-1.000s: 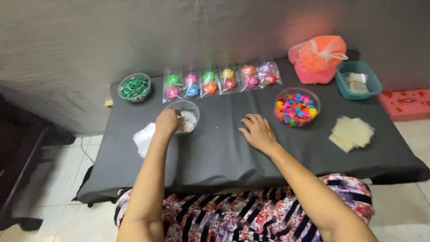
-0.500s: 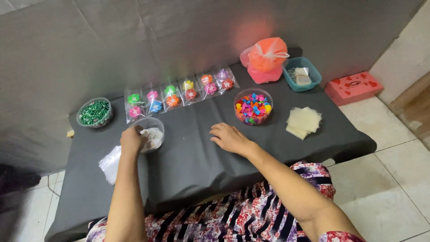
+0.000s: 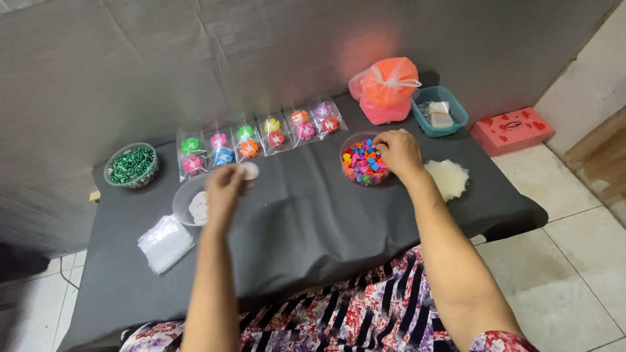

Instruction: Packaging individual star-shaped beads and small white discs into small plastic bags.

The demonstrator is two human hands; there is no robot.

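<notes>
At the bottom of the frame a flowered lap fills the near edge, and both forearms rise from it over a table draped in black cloth (image 3: 313,228). Lower left on the cloth lies a stack of clear plastic bags (image 3: 165,243). Just above it the left hand (image 3: 225,192) hovers over a clear bowl (image 3: 186,202), covering most of it; its fingers are pinched narrow on a small white disc (image 3: 249,171), though motion blur makes the grip hard to read. At centre right the right hand (image 3: 399,153) rests on the rim of a clear tub of bright mixed-colour beads (image 3: 362,163), fingers curled down into it; whether they hold a bead cannot be told. Just right of that wrist sits a pile of pale square sheets (image 3: 448,177). Farther back, a row of small packets with coloured flowers (image 3: 261,138) runs across the middle, a tub of green beads (image 3: 131,165) stands at far left, and an orange-pink tied bag (image 3: 388,88) and a teal tray (image 3: 441,112) sit at upper right. A red box (image 3: 512,130) lies on the floor beyond.
</notes>
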